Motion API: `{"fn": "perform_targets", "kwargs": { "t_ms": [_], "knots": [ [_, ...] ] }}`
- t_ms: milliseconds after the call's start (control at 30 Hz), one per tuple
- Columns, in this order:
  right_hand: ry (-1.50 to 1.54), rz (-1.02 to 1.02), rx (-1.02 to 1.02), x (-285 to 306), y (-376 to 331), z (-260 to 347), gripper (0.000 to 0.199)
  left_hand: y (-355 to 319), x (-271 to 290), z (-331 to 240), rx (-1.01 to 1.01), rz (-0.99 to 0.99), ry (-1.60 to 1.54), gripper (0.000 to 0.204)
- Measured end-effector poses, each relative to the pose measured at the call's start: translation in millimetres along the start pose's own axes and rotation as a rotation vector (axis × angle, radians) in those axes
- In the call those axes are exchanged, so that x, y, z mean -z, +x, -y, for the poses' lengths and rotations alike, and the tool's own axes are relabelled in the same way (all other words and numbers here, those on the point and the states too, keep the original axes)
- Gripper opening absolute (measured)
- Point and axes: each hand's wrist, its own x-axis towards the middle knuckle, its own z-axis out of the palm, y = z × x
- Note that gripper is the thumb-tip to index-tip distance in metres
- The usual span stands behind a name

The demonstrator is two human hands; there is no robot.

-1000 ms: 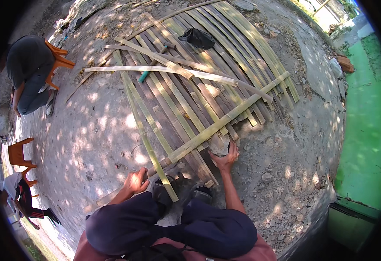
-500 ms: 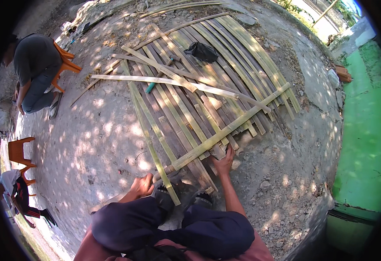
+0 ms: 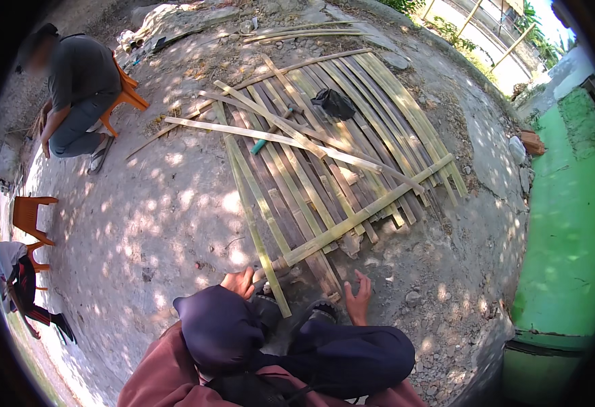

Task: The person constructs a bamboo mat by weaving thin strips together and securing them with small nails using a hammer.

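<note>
My left hand (image 3: 239,282) is beside the near left end of a bamboo crosspiece (image 3: 341,234), its fingers a little apart and bent toward that end. My right hand (image 3: 359,298) is raised over the ground near my right shoe, fingers spread, holding nothing. The crosspiece lies across the near ends of many long bamboo slats (image 3: 291,197), which are laid side by side as a panel. One slat (image 3: 260,237) at the left edge slants past the crosspiece toward my feet. Loose strips (image 3: 277,139) lie crosswise on top.
A black plastic bag (image 3: 333,104) and a green-handled tool (image 3: 259,146) rest on the slats. Left, a person (image 3: 84,88) sits on an orange chair (image 3: 129,98); another person (image 3: 23,278) is below, near a second orange chair (image 3: 34,217). A green wall (image 3: 562,224) stands right.
My right hand has let go of the slat ends under the crosspiece and drawn back toward me, opening. My left hand stays near the crosspiece's end, its fingers looser. The view has shifted.
</note>
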Motion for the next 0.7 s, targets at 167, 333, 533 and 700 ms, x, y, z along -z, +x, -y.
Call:
{"fn": "perform_targets", "kwargs": {
  "t_ms": [167,333,533,700],
  "knots": [
    [-0.05,-0.052,0.075,21.2,-1.4,2.4,0.044,15.8,27.7,-27.1,0.09,-0.04,-0.412,0.047],
    [-0.257,0.131,0.406,24.1,32.9,68.1,0.045,15.9,51.7,-24.4,0.072,0.092,-0.266,0.044],
    [-0.361,0.399,0.725,-24.3,51.9,103.9,0.063,0.9,64.9,-36.2,0.148,-0.221,-0.247,0.056],
    [-0.498,0.537,0.699,-60.2,58.8,72.8,0.071,-53.7,85.3,-36.6,0.265,-0.178,-0.192,0.049]
  ]
}}
